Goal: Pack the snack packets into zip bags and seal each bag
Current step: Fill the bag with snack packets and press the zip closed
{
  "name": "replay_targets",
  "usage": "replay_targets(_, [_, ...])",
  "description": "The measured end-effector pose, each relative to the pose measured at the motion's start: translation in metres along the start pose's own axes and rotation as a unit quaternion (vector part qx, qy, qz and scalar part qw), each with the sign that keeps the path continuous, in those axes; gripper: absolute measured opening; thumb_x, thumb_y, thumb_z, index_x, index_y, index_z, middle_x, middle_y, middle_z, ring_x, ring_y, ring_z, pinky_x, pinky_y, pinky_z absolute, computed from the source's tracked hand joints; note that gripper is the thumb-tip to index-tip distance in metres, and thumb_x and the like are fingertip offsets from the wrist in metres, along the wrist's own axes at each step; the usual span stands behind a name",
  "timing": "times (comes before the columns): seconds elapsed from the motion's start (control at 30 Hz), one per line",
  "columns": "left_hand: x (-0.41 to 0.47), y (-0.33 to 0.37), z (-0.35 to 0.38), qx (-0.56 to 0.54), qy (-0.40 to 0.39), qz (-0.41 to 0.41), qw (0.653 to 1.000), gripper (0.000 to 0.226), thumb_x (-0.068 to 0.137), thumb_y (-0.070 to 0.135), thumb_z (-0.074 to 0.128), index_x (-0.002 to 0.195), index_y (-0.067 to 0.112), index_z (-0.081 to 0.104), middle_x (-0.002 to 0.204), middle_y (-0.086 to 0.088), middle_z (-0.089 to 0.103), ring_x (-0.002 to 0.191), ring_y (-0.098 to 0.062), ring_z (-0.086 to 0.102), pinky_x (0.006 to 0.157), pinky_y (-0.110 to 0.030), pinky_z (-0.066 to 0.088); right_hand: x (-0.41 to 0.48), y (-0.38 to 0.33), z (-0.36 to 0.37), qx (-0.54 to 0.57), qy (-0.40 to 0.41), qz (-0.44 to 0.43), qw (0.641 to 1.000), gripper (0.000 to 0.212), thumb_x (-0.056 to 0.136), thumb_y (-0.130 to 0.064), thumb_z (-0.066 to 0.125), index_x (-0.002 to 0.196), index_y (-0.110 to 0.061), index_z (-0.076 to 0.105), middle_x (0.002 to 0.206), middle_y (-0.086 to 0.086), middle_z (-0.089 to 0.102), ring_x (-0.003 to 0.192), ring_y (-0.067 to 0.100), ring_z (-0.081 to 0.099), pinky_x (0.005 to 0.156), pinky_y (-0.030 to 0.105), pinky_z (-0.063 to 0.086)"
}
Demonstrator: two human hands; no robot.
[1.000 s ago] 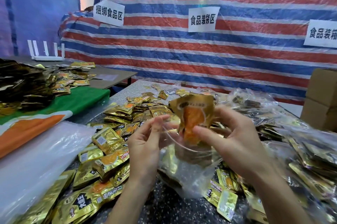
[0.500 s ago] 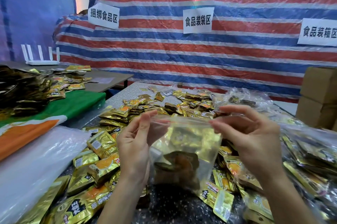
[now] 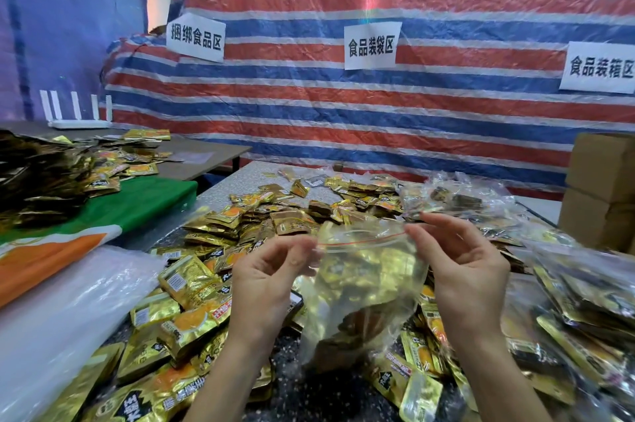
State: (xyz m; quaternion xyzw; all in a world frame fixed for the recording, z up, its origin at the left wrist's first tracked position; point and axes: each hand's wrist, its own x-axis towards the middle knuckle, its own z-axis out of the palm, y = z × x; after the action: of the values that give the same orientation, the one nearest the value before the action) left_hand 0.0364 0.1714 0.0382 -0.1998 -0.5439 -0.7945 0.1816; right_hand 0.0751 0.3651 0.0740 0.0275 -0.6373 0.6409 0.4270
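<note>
The left hand (image 3: 264, 284) pinches the left top corner of the clear zip bag (image 3: 395, 249). The right hand (image 3: 470, 270) pinches its right top corner. The bag hangs over the table (image 3: 254, 181) near the front edge, with gold snack packets (image 3: 371, 273) inside.

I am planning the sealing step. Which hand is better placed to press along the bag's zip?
Probably the right hand: its fingers pinch the red zip line at its right end, while the left hand pinches the zip bag at its other top corner, anchoring it.
</note>
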Motion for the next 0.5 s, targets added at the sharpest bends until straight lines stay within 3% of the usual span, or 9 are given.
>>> replay_targets(0.2, [-0.0038, -0.0015, -0.0045, 0.034, -0.005, 0.015, 0.999, 0.028, 0.071, 0.047, 0.079, 0.079, 0.021, 0.078, 0.075, -0.011, 0.075, 0.070, -0.021, 0.071, 0.069, -0.025, 0.058, 0.0014, 0.0014, 0.0035, 0.014, 0.037, -0.003, 0.999, 0.020, 0.079, -0.008, 0.081, 0.096, -0.012, 0.072, 0.090, 0.004, 0.077, 0.088, 0.019, 0.075, 0.080, 0.028, 0.061])
replay_targets(0.3, [-0.0055, -0.0023, -0.0061, 0.046, -0.015, 0.026, 0.998, 0.019, 0.075, 0.040, 0.082, 0.078, 0.022, 0.079, 0.075, -0.010, 0.075, 0.070, -0.020, 0.072, 0.067, -0.020, 0.056, 0.0011, 0.0042, 0.0043, 0.026, 0.055, 0.008, 0.998, 0.020, 0.077, -0.010, 0.082, 0.095, -0.014, 0.073, 0.088, 0.003, 0.078, 0.085, 0.018, 0.075, 0.075, 0.025, 0.061])
replay_targets(0.5, [-0.0064, -0.0061, -0.0083, 0.064, -0.033, 0.036, 0.997, 0.014, 0.065, 0.028, 0.082, 0.077, 0.022, 0.080, 0.076, -0.008, 0.076, 0.067, -0.015, 0.072, 0.063, -0.018, 0.056, 0.0027, 0.0085, 0.0053, 0.039, 0.081, 0.026, 0.996, 0.017, 0.077, -0.010, 0.084, 0.087, -0.020, 0.074, 0.084, 0.004, 0.078, 0.076, 0.017, 0.074, 0.066, 0.021, 0.059])
